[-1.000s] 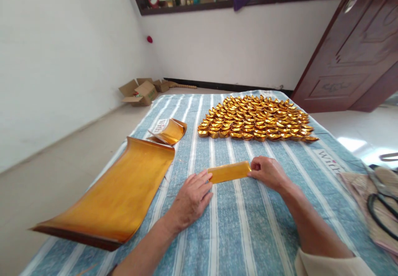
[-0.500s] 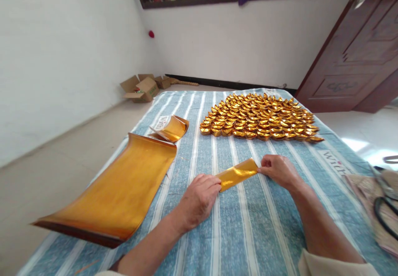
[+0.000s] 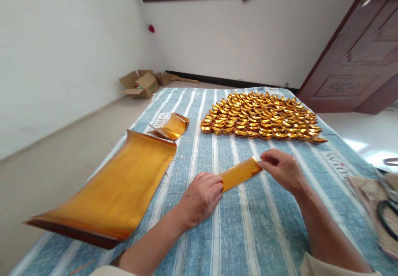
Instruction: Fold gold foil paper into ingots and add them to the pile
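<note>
A narrow folded strip of gold foil paper [image 3: 240,175] lies slantwise above the striped cloth, between my two hands. My left hand [image 3: 203,195] is closed on its near left end. At the far right end, my right hand [image 3: 280,168] pinches the strip's corner between thumb and fingertips. Left of my left hand lies a stack of large gold foil sheets [image 3: 115,185] with curled edges. Beyond that stack sits a smaller curled piece of gold foil [image 3: 174,127]. Rows of folded gold paper ingots [image 3: 261,116] stand packed together past my right hand.
The blue and white striped cloth [image 3: 199,251] covers the table. Black-handled scissors [image 3: 387,216] rest on a beige cloth [image 3: 367,193] at the right edge. On the floor are open cardboard boxes [image 3: 144,86] at back left. A brown door [image 3: 348,69] stands at back right.
My right hand has shifted slightly up and right at the strip's end. The strip's bright glare has faded. My left hand stays almost in place, and the view has tilted slightly.
</note>
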The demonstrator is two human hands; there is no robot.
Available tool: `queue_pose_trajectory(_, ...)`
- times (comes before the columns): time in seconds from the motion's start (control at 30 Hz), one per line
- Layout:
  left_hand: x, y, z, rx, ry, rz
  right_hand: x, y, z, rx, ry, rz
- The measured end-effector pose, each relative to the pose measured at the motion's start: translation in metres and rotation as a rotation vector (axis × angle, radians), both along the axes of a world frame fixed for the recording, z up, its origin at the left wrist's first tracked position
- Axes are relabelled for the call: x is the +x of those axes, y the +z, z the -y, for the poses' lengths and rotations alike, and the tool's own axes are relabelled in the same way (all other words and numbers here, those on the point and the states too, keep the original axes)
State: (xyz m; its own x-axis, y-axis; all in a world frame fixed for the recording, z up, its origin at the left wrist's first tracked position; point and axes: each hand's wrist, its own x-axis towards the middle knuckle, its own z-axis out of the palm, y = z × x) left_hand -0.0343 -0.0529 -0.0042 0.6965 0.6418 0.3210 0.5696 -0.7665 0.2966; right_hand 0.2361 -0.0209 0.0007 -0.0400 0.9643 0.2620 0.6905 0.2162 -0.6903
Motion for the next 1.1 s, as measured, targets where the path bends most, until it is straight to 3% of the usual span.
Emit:
queue_pose_trajectory(0.1,0.0,-0.003,-0.001,0.008,0.012,0.039,-0.022,0.001,0.01,0.086,0.36,0.029)
queue_pose_trajectory(0.23,0.001,-0.005,-0.002,0.017,0.022,0.054,-0.044,-0.003,0.019,0.149,0.537,0.287)
queue_pose_trajectory(0.4,0.002,-0.004,-0.003,0.034,0.027,0.065,-0.054,-0.012,0.022,0.239,0.514,0.454)
queue_pose_trajectory(0.77,0.005,-0.004,-0.005,0.028,0.047,0.059,-0.067,-0.014,0.027,0.317,0.47,0.586)
queue_pose_trajectory(0.97,0.004,0.0,-0.008,-0.086,0.095,0.077,-0.067,-0.017,0.029,0.289,0.425,0.546)
queue_pose_trajectory(1.1,0.007,0.001,-0.013,-0.158,0.169,0.05,-0.067,-0.017,0.029,0.184,0.372,0.423)
